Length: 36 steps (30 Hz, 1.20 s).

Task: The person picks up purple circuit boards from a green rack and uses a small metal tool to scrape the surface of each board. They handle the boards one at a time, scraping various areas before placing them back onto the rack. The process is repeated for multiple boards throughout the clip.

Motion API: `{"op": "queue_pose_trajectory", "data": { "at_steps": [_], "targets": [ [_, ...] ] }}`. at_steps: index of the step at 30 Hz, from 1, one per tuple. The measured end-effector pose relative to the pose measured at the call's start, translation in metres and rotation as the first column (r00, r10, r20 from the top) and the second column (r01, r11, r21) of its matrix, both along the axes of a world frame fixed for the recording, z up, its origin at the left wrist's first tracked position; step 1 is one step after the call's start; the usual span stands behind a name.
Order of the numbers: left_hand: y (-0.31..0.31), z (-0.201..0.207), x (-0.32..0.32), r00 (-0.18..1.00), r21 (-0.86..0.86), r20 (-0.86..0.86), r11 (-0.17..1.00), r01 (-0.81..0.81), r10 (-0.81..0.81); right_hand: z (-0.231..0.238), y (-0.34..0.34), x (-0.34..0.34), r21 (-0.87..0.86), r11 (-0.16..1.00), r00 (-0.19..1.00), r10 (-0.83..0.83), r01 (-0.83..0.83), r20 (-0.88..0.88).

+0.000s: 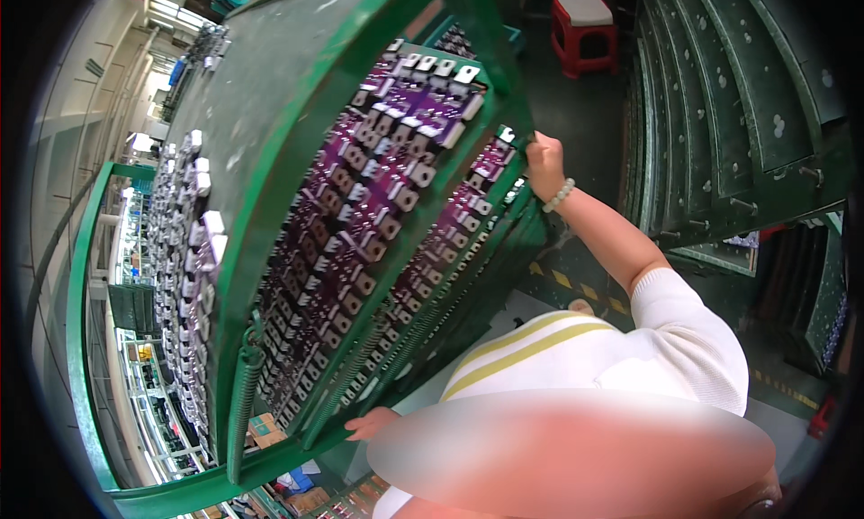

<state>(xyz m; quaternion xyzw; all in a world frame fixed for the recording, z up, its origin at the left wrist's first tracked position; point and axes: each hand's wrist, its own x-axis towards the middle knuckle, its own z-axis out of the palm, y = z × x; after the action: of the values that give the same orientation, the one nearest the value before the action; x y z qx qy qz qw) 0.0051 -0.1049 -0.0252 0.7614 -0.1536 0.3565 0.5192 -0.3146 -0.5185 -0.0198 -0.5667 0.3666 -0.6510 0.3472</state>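
My right arm reaches away to the far right corner of a green spring-hinged drying rack [261, 190]. My right hand [544, 165], with a beaded bracelet [560, 195] on its wrist, is closed round the edge of a rack shelf [513, 226]. Lower and to the left, my left hand [373, 423] touches the rack's near green rail with its fingertips; the rest of it is covered by a blurred patch. Rows of purple circuit boards [387, 150] with pale metal parts lie on the shelves between my hands. Coil springs [245, 379] run along the near side.
Another green rack [720, 114] with several raised shelves stands on the right. Behind is a red stool [583, 33] with a white seat. More boards [184, 294] line a shelf at the left. Yellow-and-black tape [576, 285] marks the floor.
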Motion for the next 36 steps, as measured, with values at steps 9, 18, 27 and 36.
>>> {"op": "queue_pose_trajectory", "data": {
  "at_steps": [9, 18, 27, 36],
  "targets": [
    [-0.023, -0.014, 0.018, 0.928, 0.038, 0.129, 0.934, -0.356, 0.349, -0.041, -0.008, 0.019, 0.038, 0.968, 0.969, 0.248, -0.248, 0.019],
    [0.011, -0.03, 0.043, 0.84, 0.198, 0.375, 0.851, -0.487, 0.393, -0.067, -0.017, 0.037, -0.029, 0.915, 0.915, 0.402, -0.402, 0.028],
    [0.004, -0.016, 0.018, 0.914, 0.353, 0.043, 0.85, -0.392, 0.404, -0.085, -0.046, 0.032, 0.026, 0.627, 0.628, 0.778, -0.778, 0.033],
    [0.024, -0.015, 0.026, 0.861, 0.431, -0.072, 0.794, -0.428, 0.503, -0.085, -0.112, 0.028, 0.076, -0.379, -0.35, 0.901, -0.922, 0.256]
  ]
}}
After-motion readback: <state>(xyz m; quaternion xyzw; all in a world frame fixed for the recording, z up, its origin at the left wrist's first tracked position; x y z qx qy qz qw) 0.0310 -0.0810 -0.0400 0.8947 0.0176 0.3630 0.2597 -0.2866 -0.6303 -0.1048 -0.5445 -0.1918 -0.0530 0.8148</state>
